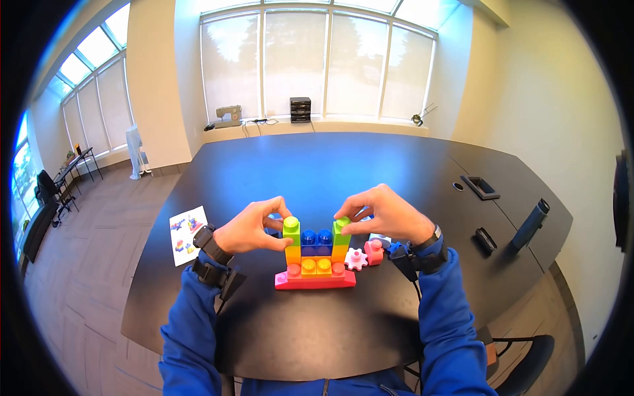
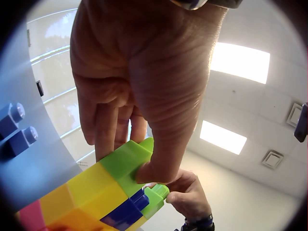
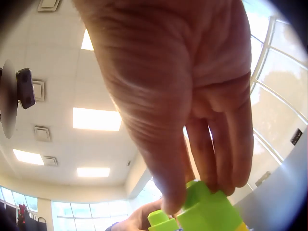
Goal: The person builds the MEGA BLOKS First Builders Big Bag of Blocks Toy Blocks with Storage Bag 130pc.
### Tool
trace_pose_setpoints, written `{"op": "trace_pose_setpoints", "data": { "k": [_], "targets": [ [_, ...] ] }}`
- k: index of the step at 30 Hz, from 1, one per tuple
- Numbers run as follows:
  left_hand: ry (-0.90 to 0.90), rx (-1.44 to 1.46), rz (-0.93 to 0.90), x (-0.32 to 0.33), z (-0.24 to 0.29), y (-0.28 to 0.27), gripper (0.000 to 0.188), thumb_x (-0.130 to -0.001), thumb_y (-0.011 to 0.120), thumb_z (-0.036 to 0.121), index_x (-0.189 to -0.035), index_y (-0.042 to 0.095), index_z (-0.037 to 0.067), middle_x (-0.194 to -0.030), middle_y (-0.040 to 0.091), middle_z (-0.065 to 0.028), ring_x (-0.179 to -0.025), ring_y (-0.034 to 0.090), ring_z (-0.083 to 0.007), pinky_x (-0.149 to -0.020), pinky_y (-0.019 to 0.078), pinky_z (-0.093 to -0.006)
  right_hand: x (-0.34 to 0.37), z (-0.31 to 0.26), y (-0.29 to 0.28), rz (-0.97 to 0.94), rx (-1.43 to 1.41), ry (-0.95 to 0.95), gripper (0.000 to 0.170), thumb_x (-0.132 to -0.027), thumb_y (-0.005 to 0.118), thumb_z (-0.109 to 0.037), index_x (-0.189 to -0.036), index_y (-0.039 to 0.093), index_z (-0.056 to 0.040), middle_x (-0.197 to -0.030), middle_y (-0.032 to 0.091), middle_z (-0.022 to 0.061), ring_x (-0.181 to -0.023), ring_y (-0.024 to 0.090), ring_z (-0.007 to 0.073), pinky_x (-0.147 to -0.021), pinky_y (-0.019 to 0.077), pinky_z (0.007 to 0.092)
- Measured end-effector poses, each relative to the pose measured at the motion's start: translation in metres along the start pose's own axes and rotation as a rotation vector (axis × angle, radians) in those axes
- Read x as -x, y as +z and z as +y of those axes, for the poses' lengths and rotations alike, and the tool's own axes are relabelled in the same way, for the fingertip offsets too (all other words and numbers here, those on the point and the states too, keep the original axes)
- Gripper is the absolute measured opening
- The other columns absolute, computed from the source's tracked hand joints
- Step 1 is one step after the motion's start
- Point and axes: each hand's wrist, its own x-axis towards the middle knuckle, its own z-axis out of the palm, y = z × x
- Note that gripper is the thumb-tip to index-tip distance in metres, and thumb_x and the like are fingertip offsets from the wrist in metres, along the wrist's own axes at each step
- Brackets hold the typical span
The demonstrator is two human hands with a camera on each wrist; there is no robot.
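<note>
A structure of toy building blocks stands on the dark table, with a long pink base, orange and yellow blocks above it and blue blocks in the middle. A green block tops each side. My left hand pinches the left green block between thumb and fingers. On the other side, my right hand has thumb and fingers around the right green block. Each palm partly hides its fingertips in its wrist view.
Right of the structure lie a white gear-shaped piece, a pink block and blue pieces. A printed sheet with block pictures lies at left. Farther right are a black case and a dark bottle.
</note>
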Motion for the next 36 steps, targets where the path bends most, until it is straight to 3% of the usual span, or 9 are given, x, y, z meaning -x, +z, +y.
{"op": "trace_pose_setpoints", "data": {
  "k": [5,7,8,9,12,17,24,30,36],
  "targets": [
    [-0.013,-0.060,-0.019,0.003,0.006,-0.001,0.042,-0.090,0.092,0.005,-0.118,0.060,0.006,-0.125,0.069,-0.0073,-0.125,0.070,-0.0176,-0.109,0.0628,-0.0394,0.010,0.044,-0.003,0.224,-0.115,0.121,0.034,-0.100,0.086,-0.017,-0.131,0.080,-0.0023,-0.118,0.086,0.0166,-0.099,0.084,0.0231,-0.089,0.0672,0.0346],
    [-0.030,-0.034,-0.032,0.002,0.008,-0.001,0.045,-0.090,0.093,0.007,-0.121,0.060,0.007,-0.126,0.070,-0.0074,-0.128,0.070,-0.0179,-0.111,0.0621,-0.0405,0.014,0.091,-0.004,0.267,0.139,0.201,0.038,-0.098,0.084,-0.015,-0.134,0.080,-0.0056,-0.119,0.084,0.0162,-0.100,0.082,0.0298,-0.094,0.0668,0.0404],
    [0.007,-0.110,-0.029,0.001,0.008,0.000,0.051,-0.090,0.096,0.011,-0.127,0.060,0.008,-0.129,0.070,-0.0079,-0.128,0.070,-0.0192,-0.112,0.0615,-0.0415,0.020,0.115,-0.001,0.208,0.314,0.223,0.046,-0.095,0.083,-0.012,-0.141,0.078,-0.0105,-0.122,0.082,0.0179,-0.111,0.078,0.0378,-0.104,0.0637,0.0468],
    [0.042,-0.184,-0.025,0.001,0.008,0.001,0.057,-0.089,0.098,0.016,-0.132,0.061,0.008,-0.133,0.071,-0.0085,-0.129,0.071,-0.0206,-0.113,0.0609,-0.0425,0.026,0.133,0.006,0.211,0.315,0.220,0.046,-0.095,0.083,-0.012,-0.141,0.078,-0.0105,-0.122,0.082,0.0179,-0.111,0.078,0.0378,-0.104,0.0637,0.0468],
    [0.048,-0.150,-0.007,0.001,0.010,0.002,0.072,-0.087,0.102,0.023,-0.144,0.061,0.009,-0.141,0.070,-0.0095,-0.129,0.071,-0.0234,-0.115,0.0595,-0.0442,0.032,0.155,0.020,0.066,0.424,0.438,0.058,-0.091,0.083,-0.007,-0.148,0.076,-0.0168,-0.134,0.077,0.0196,-0.134,0.067,0.0422,-0.116,0.0571,0.0487],
    [0.046,-0.127,-0.013,0.003,0.011,-0.005,0.085,-0.086,0.101,0.029,-0.157,0.057,0.010,-0.147,0.069,-0.0118,-0.134,0.069,-0.0257,-0.117,0.0574,-0.0458,0.034,0.184,0.022,0.035,0.392,0.438,0.057,-0.090,0.085,-0.006,-0.145,0.077,-0.0172,-0.126,0.080,0.0214,-0.123,0.075,0.0435,-0.109,0.0608,0.0511],
    [0.068,-0.134,0.018,0.002,0.005,-0.008,0.071,-0.093,0.094,0.028,-0.152,0.061,0.009,-0.148,0.069,-0.0119,-0.134,0.070,-0.0258,-0.115,0.0583,-0.0459,0.051,0.198,0.015,0.160,0.520,0.481,0.031,-0.087,0.090,-0.010,-0.114,0.075,-0.0074,-0.111,0.078,0.0210,-0.111,0.074,0.0460,-0.097,0.0610,0.0542],
    [0.083,-0.150,0.073,0.002,0.006,-0.007,0.057,-0.098,0.086,0.024,-0.148,0.064,0.007,-0.142,0.073,-0.0118,-0.128,0.074,-0.0242,-0.113,0.0596,-0.0453,0.058,0.201,-0.001,0.196,0.573,0.495,0.021,-0.088,0.083,-0.008,-0.107,0.074,-0.0074,-0.108,0.076,0.0193,-0.106,0.073,0.0455,-0.093,0.0604,0.0531],
    [0.140,-0.201,0.284,0.001,0.013,-0.001,0.042,-0.103,0.081,0.013,-0.143,0.068,0.007,-0.136,0.076,-0.0099,-0.127,0.074,-0.0205,-0.110,0.0609,-0.0407,0.027,0.119,-0.018,0.338,0.452,0.262,0.023,-0.091,0.080,-0.006,-0.107,0.064,-0.0048,-0.103,0.072,0.0176,-0.097,0.070,0.0432,-0.085,0.0577,0.0506]
  ]
}}
